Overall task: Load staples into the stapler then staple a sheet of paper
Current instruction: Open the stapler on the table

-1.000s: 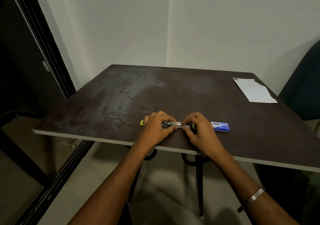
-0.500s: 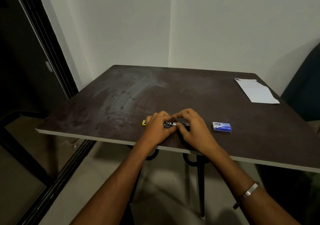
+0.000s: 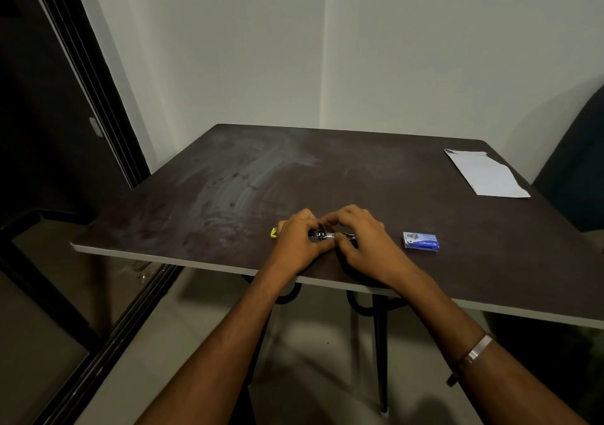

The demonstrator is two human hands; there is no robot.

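Both hands worked at the near edge of the dark brown square bench. The left hand had its fingers curled round the small black and metal stapler, which lay on the bench near centre, a yellow end sticking out to the left of the hand. The right hand was just beside it, touching fingertip to fingertip, its fingers bent over and pinching at the stapler's right part; whether any staples sat between them was too small to tell. Shiny metal of the open stapler showed in the gap between the two hands.

The small blue staple box lay flat on the bench to the right of the right hand, near but apart. The white sheet of paper lay at the far right corner of the bench, well apart from the hands, its far edge ragged. A silver metal bracelet sat on the right wrist. A dark chair back stood right of the bench, a black door frame on the left.
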